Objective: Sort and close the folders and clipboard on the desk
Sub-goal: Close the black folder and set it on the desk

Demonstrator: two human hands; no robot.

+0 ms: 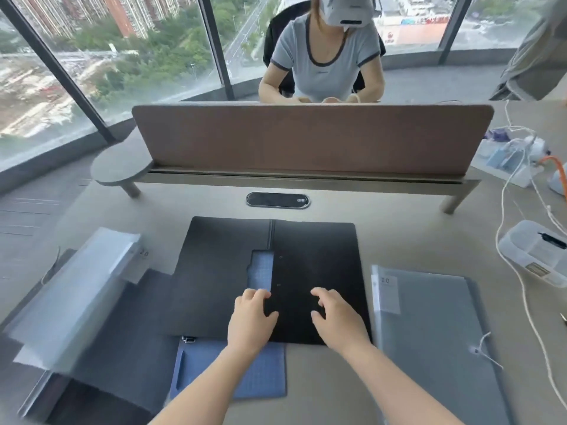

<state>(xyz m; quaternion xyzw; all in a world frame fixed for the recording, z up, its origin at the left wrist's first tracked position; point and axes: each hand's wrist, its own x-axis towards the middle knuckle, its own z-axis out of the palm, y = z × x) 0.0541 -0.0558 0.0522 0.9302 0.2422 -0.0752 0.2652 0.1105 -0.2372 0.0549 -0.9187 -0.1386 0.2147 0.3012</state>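
Observation:
A black folder (pixel 306 259) lies open in the middle of the desk, spread flat. Under its near edge a blue clipboard (pixel 260 375) sticks out toward me, with a pen (pixel 179 368) and a metal clip (pixel 188 339) at its left. My left hand (pixel 250 317) rests on the folder's near part by the cut-out, fingers curled at the flap's edge. Just to the right, my right hand (pixel 334 314) hovers or rests on the black cover with fingers bent, holding nothing. A grey folder (pixel 429 332) lies closed on the right. On the left a translucent folder (pixel 70 302) stands open.
A brown divider panel (pixel 306 139) closes the desk's far side, and a person sits behind it. A cable port (pixel 277 200) sits before the divider. A clear plastic box (pixel 534 253), white cables (pixel 515 271) and chargers lie at the right.

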